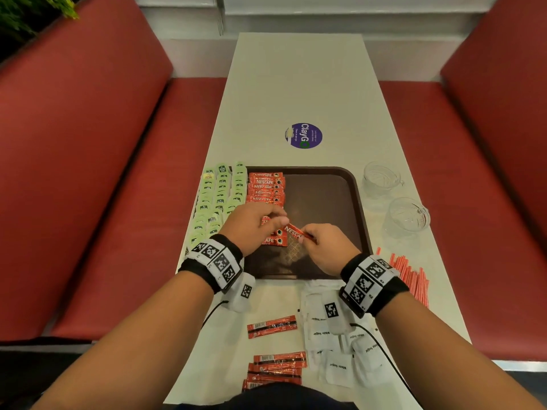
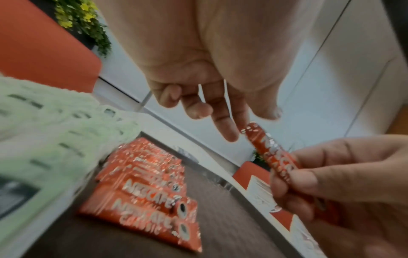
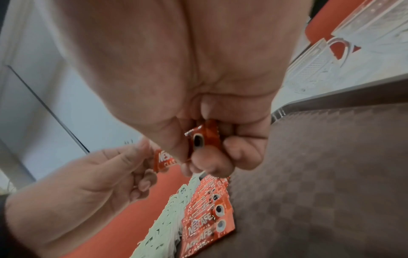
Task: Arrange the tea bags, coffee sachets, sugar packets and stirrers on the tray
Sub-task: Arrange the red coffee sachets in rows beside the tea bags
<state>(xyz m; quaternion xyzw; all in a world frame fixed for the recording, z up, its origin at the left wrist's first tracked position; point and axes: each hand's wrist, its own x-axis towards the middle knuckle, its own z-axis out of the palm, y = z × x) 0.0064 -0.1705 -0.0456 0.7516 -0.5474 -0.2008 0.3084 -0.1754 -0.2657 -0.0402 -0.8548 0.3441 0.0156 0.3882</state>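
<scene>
A brown tray (image 1: 325, 202) lies mid-table. A column of red coffee sachets (image 1: 266, 187) runs down its left side. Over the tray's near part, one more coffee sachet (image 1: 294, 232) is held between both hands. My right hand (image 1: 307, 235) pinches its near end, fingers curled round it (image 3: 206, 139). My left hand (image 1: 281, 221) pinches the far end with thumb and index finger (image 2: 229, 137). Green tea bags (image 1: 219, 199) lie in rows on the table beside the tray's left edge. White sugar packets (image 1: 334, 350) and red stirrers (image 1: 411, 276) lie nearer me on the right.
Several loose coffee sachets (image 1: 275, 365) lie on the table near me. Two glass cups (image 1: 381, 179) (image 1: 408, 216) stand right of the tray. A round purple sticker (image 1: 303, 135) is beyond it. Red benches (image 1: 103, 202) flank the narrow table.
</scene>
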